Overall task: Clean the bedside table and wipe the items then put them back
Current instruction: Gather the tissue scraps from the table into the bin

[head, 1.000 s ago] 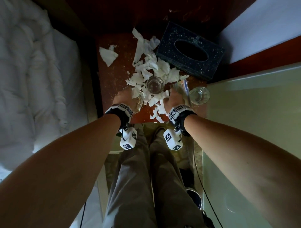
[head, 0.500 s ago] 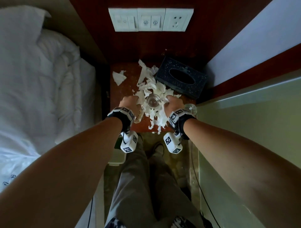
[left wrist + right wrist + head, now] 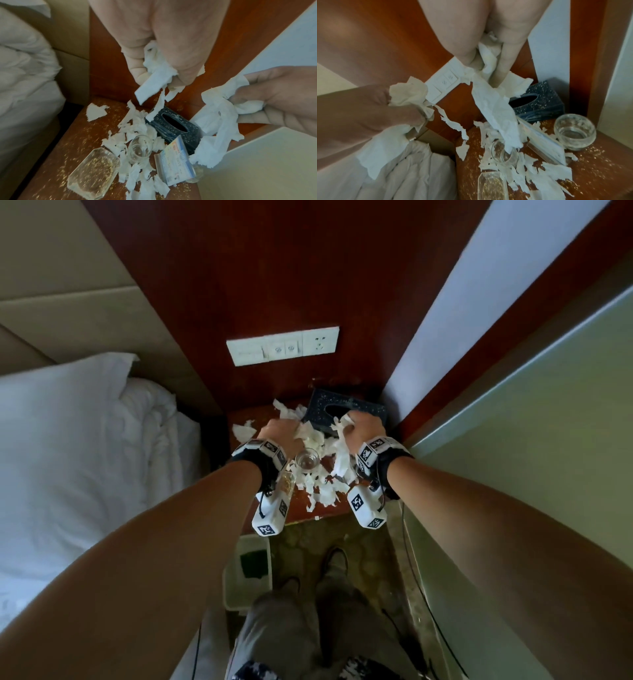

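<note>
The wooden bedside table [image 3: 56,151] is strewn with torn white tissue scraps [image 3: 135,129] and golden crumbs. My left hand [image 3: 154,75] grips a bunch of scraps above the table. My right hand [image 3: 488,67] grips another bunch whose long strip hangs down to a small clear glass [image 3: 505,155]. In the head view both hands, left hand [image 3: 277,433] and right hand [image 3: 363,426], are lifted side by side over the pile. A dark speckled tissue box [image 3: 173,127] stands at the back. A crumb-filled glass tray [image 3: 94,171], a card pack [image 3: 175,162] and a round glass bowl [image 3: 575,129] lie near the front.
A bed with white bedding [image 3: 85,457] lies to the left. A pale green panel [image 3: 531,474] closes the right side. A switch and socket plate [image 3: 282,345] is on the wood wall behind. A white bin [image 3: 246,570] stands on the floor below the table's front.
Both hands closed on handfuls of tissue scraps and lifted them off the table toward the back. The head view pulled up and away.
</note>
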Tool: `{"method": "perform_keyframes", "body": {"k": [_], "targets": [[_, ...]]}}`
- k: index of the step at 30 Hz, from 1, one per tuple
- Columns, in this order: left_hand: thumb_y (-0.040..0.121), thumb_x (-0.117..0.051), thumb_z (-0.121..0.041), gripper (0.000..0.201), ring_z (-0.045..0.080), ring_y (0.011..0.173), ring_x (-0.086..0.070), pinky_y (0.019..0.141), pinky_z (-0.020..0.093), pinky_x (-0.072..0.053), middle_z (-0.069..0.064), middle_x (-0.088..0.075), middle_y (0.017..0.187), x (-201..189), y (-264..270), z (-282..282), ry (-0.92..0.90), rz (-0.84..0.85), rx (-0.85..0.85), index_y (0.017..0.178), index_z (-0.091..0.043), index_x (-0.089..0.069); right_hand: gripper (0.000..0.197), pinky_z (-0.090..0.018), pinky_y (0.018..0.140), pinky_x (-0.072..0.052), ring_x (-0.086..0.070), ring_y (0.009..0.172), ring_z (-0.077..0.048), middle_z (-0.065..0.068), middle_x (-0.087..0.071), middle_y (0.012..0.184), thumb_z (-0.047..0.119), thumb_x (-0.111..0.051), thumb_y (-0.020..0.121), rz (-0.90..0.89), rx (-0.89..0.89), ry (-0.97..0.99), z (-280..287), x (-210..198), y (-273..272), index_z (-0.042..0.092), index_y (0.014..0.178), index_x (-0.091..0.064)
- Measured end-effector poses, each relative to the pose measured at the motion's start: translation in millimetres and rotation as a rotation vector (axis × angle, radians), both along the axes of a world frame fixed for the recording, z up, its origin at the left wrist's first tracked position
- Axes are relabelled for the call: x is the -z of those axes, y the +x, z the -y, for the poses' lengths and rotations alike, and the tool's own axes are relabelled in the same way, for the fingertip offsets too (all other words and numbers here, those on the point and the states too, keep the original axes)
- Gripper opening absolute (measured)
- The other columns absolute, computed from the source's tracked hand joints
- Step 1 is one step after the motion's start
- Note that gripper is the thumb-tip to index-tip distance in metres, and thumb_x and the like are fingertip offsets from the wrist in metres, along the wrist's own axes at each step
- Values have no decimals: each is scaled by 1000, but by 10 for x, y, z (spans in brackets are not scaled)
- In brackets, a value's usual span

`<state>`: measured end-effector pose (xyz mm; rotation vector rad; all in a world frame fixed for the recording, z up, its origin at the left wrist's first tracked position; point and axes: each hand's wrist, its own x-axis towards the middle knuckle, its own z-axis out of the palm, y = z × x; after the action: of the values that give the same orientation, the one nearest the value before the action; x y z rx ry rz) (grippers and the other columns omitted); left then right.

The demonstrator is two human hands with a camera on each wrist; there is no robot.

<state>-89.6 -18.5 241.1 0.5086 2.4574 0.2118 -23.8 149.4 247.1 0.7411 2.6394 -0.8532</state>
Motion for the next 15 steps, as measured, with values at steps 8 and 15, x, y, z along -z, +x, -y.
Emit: {"method": "perform_keyframes", "body": {"k": [8,15], "targets": [[92,-56,-22,15,24,80,-58,66,32,-43,12,-65,100,-729,253,-328,129,-43,291,80,-15,-49,24,-27,74,-49,-63,92,-24,-6,-64,105,14,-46,95,-45,217,77,-107,-642,594,15,113,-63],[91,-59,-22,21,35,103,-64,84,35,-50,14,-67,108,-1189,931,-769,203,-130,503,106,-10,-65,29,-26,84,-47,-62,109,-27,-13,-63,125,14,-45,100,-74,371,91,-249,-1053,1525,10,125,-58]]}}
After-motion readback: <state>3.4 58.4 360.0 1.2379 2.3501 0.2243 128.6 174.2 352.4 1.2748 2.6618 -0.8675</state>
